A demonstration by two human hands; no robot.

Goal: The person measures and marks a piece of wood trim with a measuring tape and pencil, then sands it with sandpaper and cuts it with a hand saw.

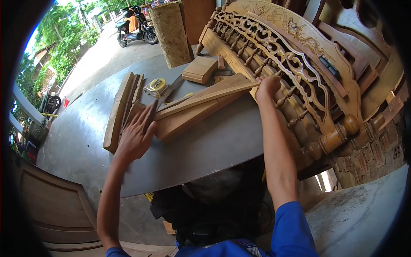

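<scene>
My right hand (pixel 268 88) pinches the right end of a long, thin wooden strip (pixel 209 96). The strip slants over a wider wooden board (pixel 188 120) lying on the grey table. At the strip's left end is my left hand (pixel 136 133), its fingers stretched out and apart, the thumb beside the board's end. Part of what lies under these fingers is hidden. Just beyond them rests a grey flat metal piece (pixel 172 89). A yellow tape measure (pixel 157 86) lies behind my left hand.
Several wooden lengths (pixel 117 112) lie left of my left hand on the table (pixel 201 156). A wooden block (pixel 200 69) sits toward the back. Carved headboard panels (pixel 274 55) lean along the right. Beyond stand a woven bamboo piece (pixel 170 34) and a motorbike (pixel 136 26).
</scene>
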